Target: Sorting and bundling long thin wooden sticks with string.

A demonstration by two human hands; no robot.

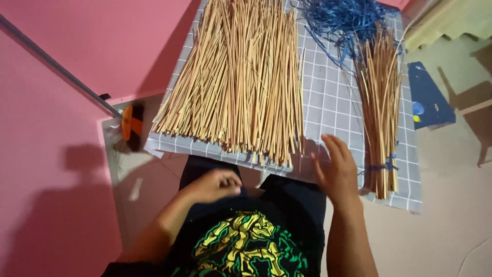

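From the head view I look down over a black shirt with a green and yellow print (246,246); both of my forearms come up from the bottom of the frame, bare to the elbow. My right hand (335,172) is lifted with the wrist nearly straight, the back of the hand towards me and the fingers loosely spread and pointing up and away; it grips nothing, and it hovers over the near edge of the grey cloth with a white grid pattern (328,97), between the two lots of sticks. My left hand (215,184) sits lower and closer to my body, the elbow bent outward, the fingers curled inward in a loose fist over the dark lap; I cannot tell whether anything is pinched inside it. The wide loose heap of thin tan sticks (238,77) lies fanned across the left half of the cloth, its cut ends near the front edge, just ahead of the left hand; the smaller bundle of tan sticks tied with blue string (382,113) lies along the right side, just beside the right hand. A tangle of blue plastic string (343,20) lies at the far end of the cloth, touching the top of the small bundle; a dark blue board (428,95) rests on the floor to the right; an orange and black broom head on a metal pole (130,125) leans at the pink wall (51,179) on the left.
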